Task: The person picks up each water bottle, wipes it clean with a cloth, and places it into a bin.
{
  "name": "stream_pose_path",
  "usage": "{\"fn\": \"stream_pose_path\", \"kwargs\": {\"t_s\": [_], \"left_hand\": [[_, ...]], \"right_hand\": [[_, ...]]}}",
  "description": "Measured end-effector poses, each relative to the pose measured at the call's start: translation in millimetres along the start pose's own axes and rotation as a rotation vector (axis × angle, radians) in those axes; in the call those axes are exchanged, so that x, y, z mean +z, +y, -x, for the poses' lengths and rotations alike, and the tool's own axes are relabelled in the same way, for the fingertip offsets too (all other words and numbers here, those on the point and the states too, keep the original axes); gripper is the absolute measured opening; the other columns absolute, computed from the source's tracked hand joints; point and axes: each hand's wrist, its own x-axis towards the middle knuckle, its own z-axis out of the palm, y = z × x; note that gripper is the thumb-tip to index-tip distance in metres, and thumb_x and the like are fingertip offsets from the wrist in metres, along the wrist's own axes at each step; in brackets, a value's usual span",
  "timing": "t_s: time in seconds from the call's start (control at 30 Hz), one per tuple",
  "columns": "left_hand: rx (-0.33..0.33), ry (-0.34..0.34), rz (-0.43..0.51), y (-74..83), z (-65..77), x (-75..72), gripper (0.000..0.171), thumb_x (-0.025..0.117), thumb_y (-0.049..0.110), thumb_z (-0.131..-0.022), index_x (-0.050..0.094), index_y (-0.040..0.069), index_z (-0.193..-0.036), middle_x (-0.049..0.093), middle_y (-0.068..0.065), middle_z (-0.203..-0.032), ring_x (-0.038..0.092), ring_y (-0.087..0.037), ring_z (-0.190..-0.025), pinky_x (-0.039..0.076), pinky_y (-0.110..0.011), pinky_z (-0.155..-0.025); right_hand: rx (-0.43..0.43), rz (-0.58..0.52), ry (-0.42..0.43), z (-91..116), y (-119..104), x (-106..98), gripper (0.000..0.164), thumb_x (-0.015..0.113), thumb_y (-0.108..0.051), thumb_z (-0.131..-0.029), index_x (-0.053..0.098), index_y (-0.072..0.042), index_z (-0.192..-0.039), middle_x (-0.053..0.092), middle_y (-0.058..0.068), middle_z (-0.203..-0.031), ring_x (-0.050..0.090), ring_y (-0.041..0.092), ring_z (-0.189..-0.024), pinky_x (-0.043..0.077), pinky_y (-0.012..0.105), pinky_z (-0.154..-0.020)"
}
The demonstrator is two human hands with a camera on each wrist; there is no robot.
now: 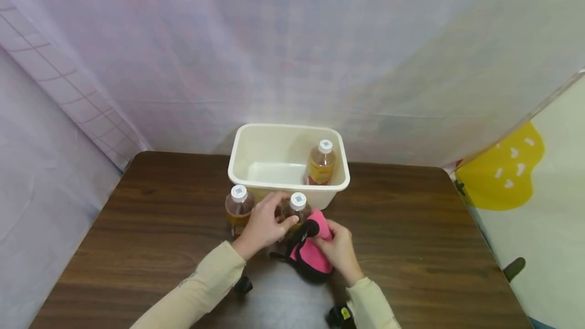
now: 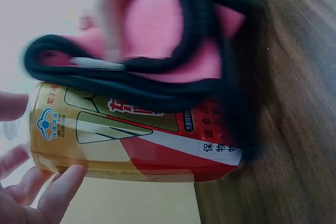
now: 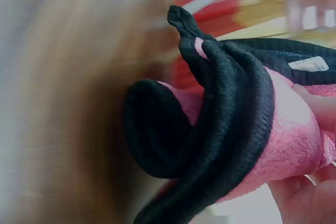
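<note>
In the head view my left hand (image 1: 264, 223) grips a clear plastic drink bottle (image 1: 298, 202) with a white cap, upright on the table in front of the bin. The left wrist view shows the fingers (image 2: 64, 188) round its upper part and a gold and red label. My right hand (image 1: 339, 249) pinches a folded pink cloth (image 1: 315, 255) with black edging, held against the bottle's right side. Close up in the right wrist view, the cloth (image 3: 294, 135) is bunched, with a small white tag showing. A second capped bottle (image 1: 238, 209) stands just left of my left hand.
A cream plastic bin (image 1: 256, 186) stands at the back of the dark wood table (image 1: 151, 227). Another capped bottle (image 1: 321, 165) is upright in its right end. A pale curtain (image 1: 292, 55) hangs behind the table.
</note>
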Motion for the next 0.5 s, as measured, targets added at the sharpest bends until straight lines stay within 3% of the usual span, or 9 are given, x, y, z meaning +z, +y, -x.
{"fn": "stream_pose_path", "kwargs": {"t_s": [0.27,0.5], "left_hand": [[-0.011,0.016,0.051,-1.0,-0.4,1.2,0.037,0.074,0.013,-0.069,0.059,0.01,-0.103,0.06,-0.005,-0.094,0.058,-0.014,-0.076,0.049,-0.019,-0.062],[-0.019,0.018,0.081,-0.1,-0.3,-0.5,0.038,0.073,0.01,-0.068,0.06,0.009,-0.103,0.06,-0.005,-0.094,0.059,-0.016,-0.08,0.049,-0.018,-0.062]], "right_hand": [[-0.204,0.067,0.03,-19.6,-42.9,-17.2,0.022,0.079,0.0,-0.061,0.067,-0.007,-0.079,0.063,0.002,-0.073,0.052,0.009,-0.064,0.043,0.023,-0.057],[-0.182,0.101,0.016,-22.0,-53.4,-17.4,0.021,0.08,-0.004,-0.062,0.068,-0.006,-0.08,0.062,0.003,-0.072,0.052,0.012,-0.062,0.044,0.025,-0.057]]}}
